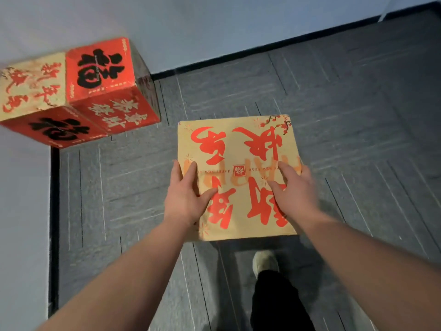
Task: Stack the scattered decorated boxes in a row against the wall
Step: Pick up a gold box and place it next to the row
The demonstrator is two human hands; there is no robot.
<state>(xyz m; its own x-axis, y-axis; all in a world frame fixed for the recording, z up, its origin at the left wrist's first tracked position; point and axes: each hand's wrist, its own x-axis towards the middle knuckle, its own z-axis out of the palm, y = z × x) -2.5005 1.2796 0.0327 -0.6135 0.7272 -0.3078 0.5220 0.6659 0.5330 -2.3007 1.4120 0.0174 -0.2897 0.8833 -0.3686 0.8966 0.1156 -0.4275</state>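
Observation:
A tan box (238, 149) with red calligraphy is in the middle of the view, above the grey carpet. My left hand (186, 197) grips its left edge, thumb on the top face. My right hand (296, 189) grips its right edge, thumb on top too. At the upper left, in the corner of two walls, stand two stacked boxes side by side: a red box (102, 68) with a black character on top, and a tan box (31, 84) with red writing on top. Their front faces are red.
Grey carpet tiles (346, 103) cover the floor, with a black skirting (262, 48) along the back wall and another along the left wall. My foot in a pale shoe (265, 261) and a black trouser leg are below the held box.

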